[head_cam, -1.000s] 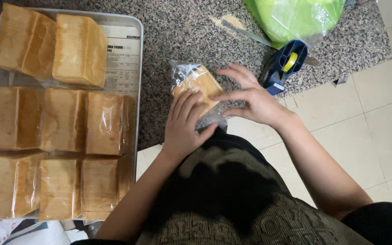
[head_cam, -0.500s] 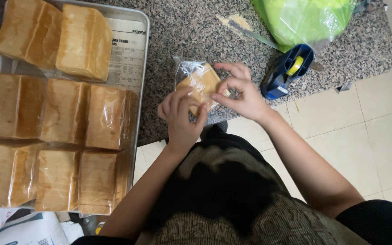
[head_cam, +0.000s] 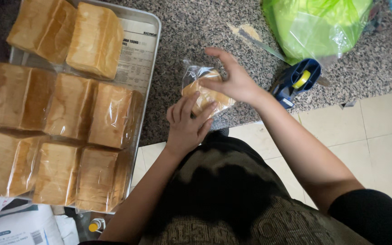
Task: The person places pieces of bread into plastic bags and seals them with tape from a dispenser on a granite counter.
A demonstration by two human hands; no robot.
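Observation:
A small loaf of sliced bread in a clear plastic bag (head_cam: 201,90) lies on the speckled granite counter (head_cam: 191,31), close to its near edge. My left hand (head_cam: 188,123) presses flat on the near end of the bag with fingers spread. The far side of the bag is under my right hand (head_cam: 232,79), fingers bent around it and index finger lifted. Just to the right of that hand stands a blue tape dispenser (head_cam: 298,81) holding a yellow roll.
A metal tray (head_cam: 147,86) at the left holds several bagged loaves over a printed paper sheet. A bright green plastic bag (head_cam: 318,22) sits at the counter's far right. Pale floor tiles lie below the counter edge; white sacks and a small bottle sit at the bottom left.
Both hands shifted on the bagged bread: the left slid down to its near end, and the right opened up and moved over its far side. The bag stayed in place.

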